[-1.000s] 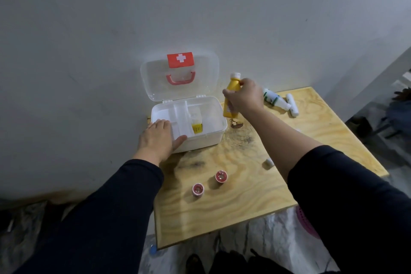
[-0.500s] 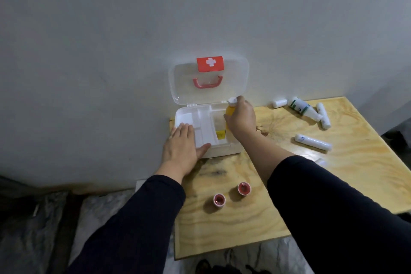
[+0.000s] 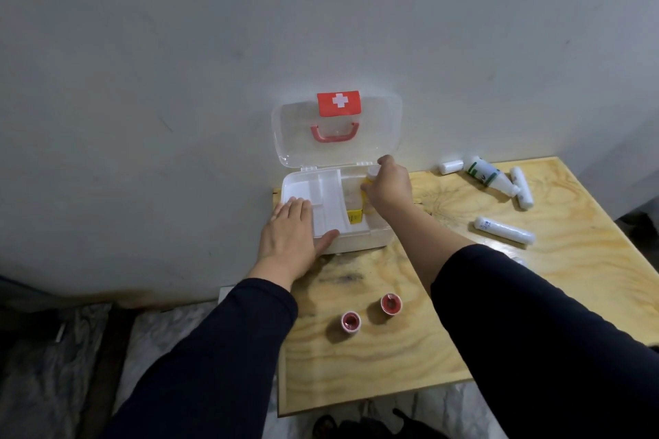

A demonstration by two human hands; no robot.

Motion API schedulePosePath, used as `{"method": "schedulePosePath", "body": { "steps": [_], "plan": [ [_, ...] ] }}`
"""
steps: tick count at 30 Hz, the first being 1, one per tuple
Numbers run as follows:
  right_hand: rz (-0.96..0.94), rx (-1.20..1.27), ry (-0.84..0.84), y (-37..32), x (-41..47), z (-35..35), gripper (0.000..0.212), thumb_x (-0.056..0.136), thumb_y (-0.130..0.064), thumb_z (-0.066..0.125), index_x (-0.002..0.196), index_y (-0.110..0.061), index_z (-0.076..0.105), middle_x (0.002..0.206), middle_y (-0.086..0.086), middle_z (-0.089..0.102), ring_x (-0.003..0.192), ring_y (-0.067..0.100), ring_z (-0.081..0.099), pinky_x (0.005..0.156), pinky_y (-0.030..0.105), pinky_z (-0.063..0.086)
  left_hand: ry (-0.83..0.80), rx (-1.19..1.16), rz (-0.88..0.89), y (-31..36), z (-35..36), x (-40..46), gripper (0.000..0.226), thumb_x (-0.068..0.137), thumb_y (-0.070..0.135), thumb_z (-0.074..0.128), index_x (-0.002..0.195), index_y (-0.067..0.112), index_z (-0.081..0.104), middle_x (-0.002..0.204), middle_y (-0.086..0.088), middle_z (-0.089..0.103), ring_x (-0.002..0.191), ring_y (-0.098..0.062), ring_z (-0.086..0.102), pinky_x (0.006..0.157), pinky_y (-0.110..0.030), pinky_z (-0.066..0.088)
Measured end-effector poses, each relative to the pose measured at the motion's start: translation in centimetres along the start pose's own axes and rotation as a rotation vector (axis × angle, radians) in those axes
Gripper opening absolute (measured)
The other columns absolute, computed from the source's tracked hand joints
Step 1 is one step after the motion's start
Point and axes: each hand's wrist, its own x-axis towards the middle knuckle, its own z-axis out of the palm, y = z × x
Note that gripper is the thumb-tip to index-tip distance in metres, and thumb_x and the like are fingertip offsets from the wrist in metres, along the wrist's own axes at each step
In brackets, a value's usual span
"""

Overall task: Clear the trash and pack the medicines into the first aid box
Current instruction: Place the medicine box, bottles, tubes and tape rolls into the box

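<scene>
1. Head view, box: first aid box is sitting at the far left corner of the plywood table, against the wall; its clear lid is standing open and leaning back, showing a red cross label and a red handle.
2. Head view, right hand: right hand is reaching into the right compartment of the box, fingers closed around a yellow bottle with a white cap; the bottle is standing roughly upright inside the box, mostly hidden by the hand.
3. Head view, left hand: left hand is lying flat, fingers extended and gripping nothing, pressing on the near left edge of the box and its white inner tray.
4. Head view, box contents: a small yellow-labelled item is sitting in the right compartment, just beside the bottle.
5. Head view, table items: two red-capped rolls are standing near the front of the table, close together. A green-and-white bottle is lying at the far right, with a small white vial to its left and a white tube touching its right end. A wrapped white roll is lying nearer, apart from these
</scene>
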Motion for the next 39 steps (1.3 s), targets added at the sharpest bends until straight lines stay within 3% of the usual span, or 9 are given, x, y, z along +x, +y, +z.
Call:
{"method": "schedulePosePath", "body": {
  "steps": [4,7,11,15,19,22,27,31,39],
  "plan": [
    [-0.072,0.048,0.008,0.1,-0.4,-2.5,0.045,0.09,-0.013,0.059,0.134,-0.008,0.046,0.124,0.015,0.059,0.105,0.029,0.061,0.084,0.031,0.048,0.031,0.014,-0.009,0.5,-2.2,0.3,0.07,0.093,0.066,0.025,0.127,0.012,0.052,0.129,-0.006,0.057,0.121,-0.023,0.052,0.102,-0.035,0.039],
    [-0.083,0.016,0.037,0.9,-0.6,-5.0,0.035,0.092,-0.017,0.054,0.126,-0.011,0.053,0.121,0.013,0.061,0.101,0.027,0.061,0.08,0.027,0.043,0.098,0.004,0.01,2.3,-4.7,1.5,0.058,0.096,0.058,0.029,0.118,0.013,0.058,0.119,-0.004,0.063,0.11,-0.024,0.058,0.086,-0.035,0.045],
    [-0.029,-0.014,0.075,4.6,-0.2,-8.9,0.03,0.091,-0.013,0.052,0.12,-0.011,0.058,0.118,0.014,0.063,0.108,0.03,0.06,0.087,0.034,0.049,0.158,-0.053,0.11,7.7,-7.4,3.8,0.048,0.1,0.044,0.031,0.123,0.013,0.059,0.119,-0.006,0.064,0.11,-0.028,0.058,0.085,-0.037,0.045],
    [0.042,-0.065,0.069,8.6,0.5,-11.5,0.034,0.088,-0.005,0.048,0.119,-0.011,0.06,0.117,0.014,0.065,0.106,0.03,0.061,0.07,0.028,0.045,0.152,-0.076,0.189,12.9,-7.5,5.8,0.045,0.1,0.042,0.034,0.12,0.013,0.06,0.12,-0.006,0.063,0.111,-0.03,0.058,0.086,-0.038,0.046],
    [0.13,-0.103,0.082,13.8,2.5,-14.5,0.034,0.085,-0.001,0.048,0.114,-0.011,0.064,0.105,0.013,0.064,0.113,0.032,0.059,0.082,0.033,0.052,0.054,-0.094,0.274,18.5,-6.6,7.7,0.042,0.099,0.04,0.034,0.123,0.016,0.058,0.122,-0.006,0.063,0.11,-0.03,0.059,0.082,-0.038,0.047],
    [0.125,-0.131,0.053,17.5,4.3,-15.8,0.036,0.085,-0.004,0.05,0.117,-0.013,0.061,0.117,0.015,0.062,0.112,0.032,0.058,0.081,0.032,0.05,-0.091,-0.124,0.305,21.4,-5.5,9.3,0.039,0.098,0.04,0.034,0.113,0.017,0.062,0.117,-0.006,0.064,0.105,-0.029,0.06,0.078,-0.036,0.046],
    [0.032,-0.229,-0.031,22.0,8.1,-16.1,0.043,0.086,-0.001,0.05,0.127,-0.012,0.052,0.127,0.014,0.055,0.112,0.032,0.055,0.079,0.03,0.044,-0.188,-0.115,0.259,24.7,-4.3,11.7,0.044,0.098,0.043,0.034,0.113,0.018,0.067,0.11,-0.004,0.068,0.098,-0.025,0.062,0.078,-0.035,0.051],
    [-0.078,-0.274,-0.035,24.0,10.6,-15.0,0.042,0.086,-0.001,0.051,0.126,-0.011,0.047,0.116,0.014,0.057,0.107,0.033,0.053,0.069,0.031,0.038,-0.225,-0.108,0.191,26.0,-2.7,13.0,0.042,0.098,0.042,0.034,0.118,0.021,0.065,0.113,-0.003,0.067,0.1,-0.026,0.061,0.075,-0.034,0.047],
    [-0.132,-0.256,0.073,25.6,11.8,-13.1,0.034,0.083,0.003,0.052,0.115,-0.008,0.053,0.097,0.021,0.057,0.088,0.039,0.055,0.062,0.033,0.037,-0.249,-0.161,0.094,26.4,-0.9,13.6,0.034,0.098,0.04,0.039,0.098,0.021,0.068,0.097,-0.002,0.067,0.078,-0.022,0.053,0.064,-0.03,0.04]
  ]
}}
